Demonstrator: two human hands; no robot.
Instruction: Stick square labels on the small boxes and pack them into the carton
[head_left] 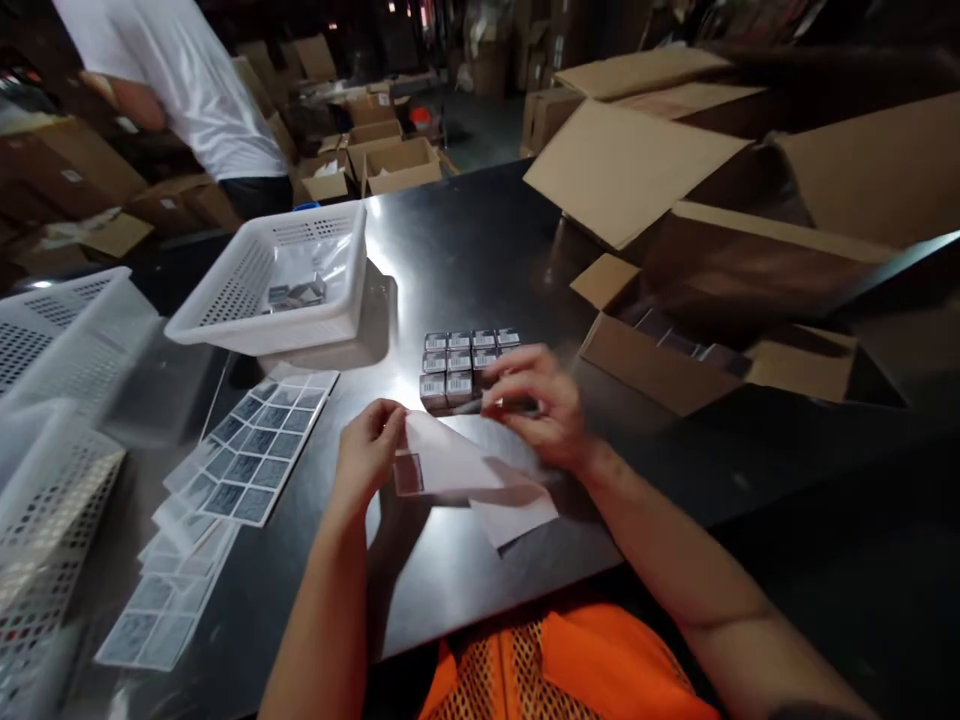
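My left hand (369, 448) pinches the upper left edge of a white backing sheet (457, 460), whose lower right part bends down to the table. One grey label (409, 473) shows near its left end. Held up beside the sheet, my right hand (541, 405) has thumb and fingers closed on a thin grey piece (471, 407) that looks like a label, seen nearly edge-on. Just behind both hands, small grey boxes with barcodes (459, 360) stand in tidy rows; my right hand hides some of them.
Sheets of grey labels (259, 450) lie fanned out at left. A white plastic basket (262, 335) behind them holds small boxes and a clear bag. More baskets (67, 330) stand far left. An open carton (660, 365) is at right. Beyond the table, a person in white (187, 90) stands among cartons.
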